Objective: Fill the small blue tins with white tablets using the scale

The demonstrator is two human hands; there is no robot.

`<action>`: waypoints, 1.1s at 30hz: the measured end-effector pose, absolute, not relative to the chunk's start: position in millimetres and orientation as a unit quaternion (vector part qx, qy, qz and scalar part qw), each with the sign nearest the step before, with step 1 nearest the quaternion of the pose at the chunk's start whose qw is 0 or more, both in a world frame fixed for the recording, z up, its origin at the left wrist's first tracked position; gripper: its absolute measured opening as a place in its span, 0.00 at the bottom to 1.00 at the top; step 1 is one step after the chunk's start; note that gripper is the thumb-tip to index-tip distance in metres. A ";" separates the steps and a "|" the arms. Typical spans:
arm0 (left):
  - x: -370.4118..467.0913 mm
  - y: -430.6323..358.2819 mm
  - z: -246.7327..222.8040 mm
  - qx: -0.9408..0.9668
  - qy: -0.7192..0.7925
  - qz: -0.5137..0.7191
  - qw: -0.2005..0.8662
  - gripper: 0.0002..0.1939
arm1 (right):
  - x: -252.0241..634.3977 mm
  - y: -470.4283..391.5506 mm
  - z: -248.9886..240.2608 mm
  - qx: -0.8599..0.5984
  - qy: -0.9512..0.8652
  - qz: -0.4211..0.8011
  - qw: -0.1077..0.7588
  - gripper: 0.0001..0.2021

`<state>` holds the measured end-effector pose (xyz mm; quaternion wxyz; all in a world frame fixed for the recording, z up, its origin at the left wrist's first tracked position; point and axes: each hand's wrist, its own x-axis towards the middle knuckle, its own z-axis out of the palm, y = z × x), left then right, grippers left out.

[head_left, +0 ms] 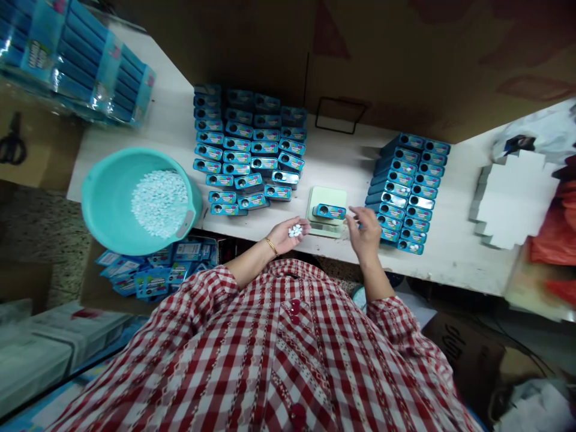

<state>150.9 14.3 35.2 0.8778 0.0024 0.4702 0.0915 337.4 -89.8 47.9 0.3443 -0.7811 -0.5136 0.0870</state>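
My left hand [288, 235] is turned palm up, with a small heap of white candies [295, 230] cupped in it. To its right, one blue tin [330, 212] with a dark round opening at its left end rests on a pale green kitchen scale [330, 194]. Just off the right end of that tin is my right hand [365, 231]; thumb and forefinger are apart, and I see nothing between them. A turquoise tub [101, 207] at the left holds a large pile of the same white candies [159, 204].
Rows of blue tins [251, 162] stand left of the scale. More tins [407, 195], some showing white in their openings, stand at right. A large cardboard box [270, 42] rises behind. Wrapped blue packs [76, 60], scissors [13, 141] and flat white card [515, 198] lie around.
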 end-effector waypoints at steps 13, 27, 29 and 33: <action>114.0 18.1 27.5 0.063 0.488 0.129 0.861 0.11 | 359.6 -110.9 22.1 -0.804 -0.439 0.130 0.379 0.17; 122.6 16.1 31.2 0.088 0.478 0.114 0.867 0.01 | 349.8 -107.1 11.5 -0.794 -0.448 0.158 0.380 0.19; 122.9 17.1 30.8 0.085 0.479 0.114 0.866 0.01 | 350.4 -105.5 6.5 -0.788 -0.455 0.179 0.374 0.21; 122.7 18.0 28.3 0.077 0.475 0.114 0.869 0.02 | 352.5 -99.5 -1.3 -0.771 -0.478 0.207 0.367 0.24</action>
